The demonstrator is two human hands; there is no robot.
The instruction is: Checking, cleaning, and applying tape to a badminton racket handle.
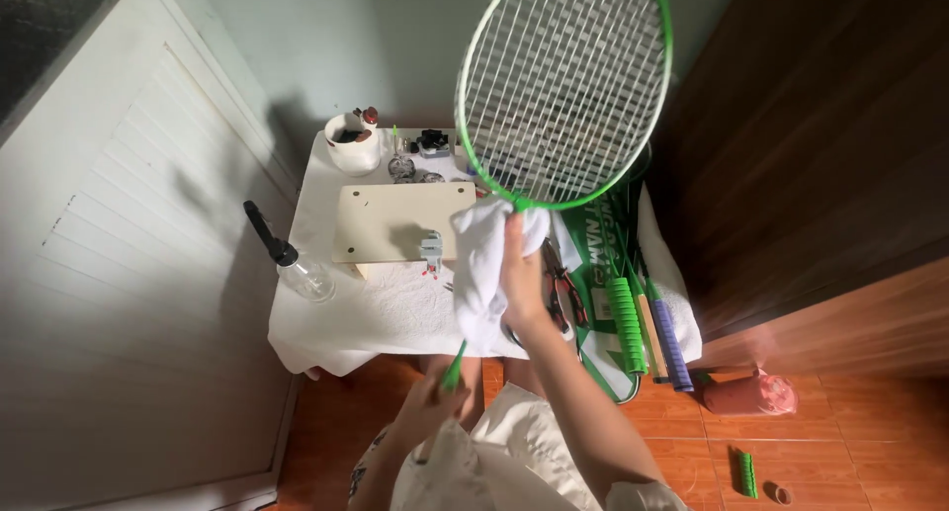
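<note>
Bright green racket with white strings (561, 86) held up over the small bench with the white towel cover (381, 318), head high near the wall. Left hand (430, 397) closed around the thin green shaft low down, near the lap. Right hand (521, 279) closed on a soft white cloth (482, 264), pressed at the racket's throat. Risky: too hard a rub, grip slipping, racket tipping down. Close below: clear spray bottle with black top (292, 264), white cup full of small things (353, 143), red-handled cutters (565, 289). Easy to knock over. Cloth could catch on the strings too.
</note>
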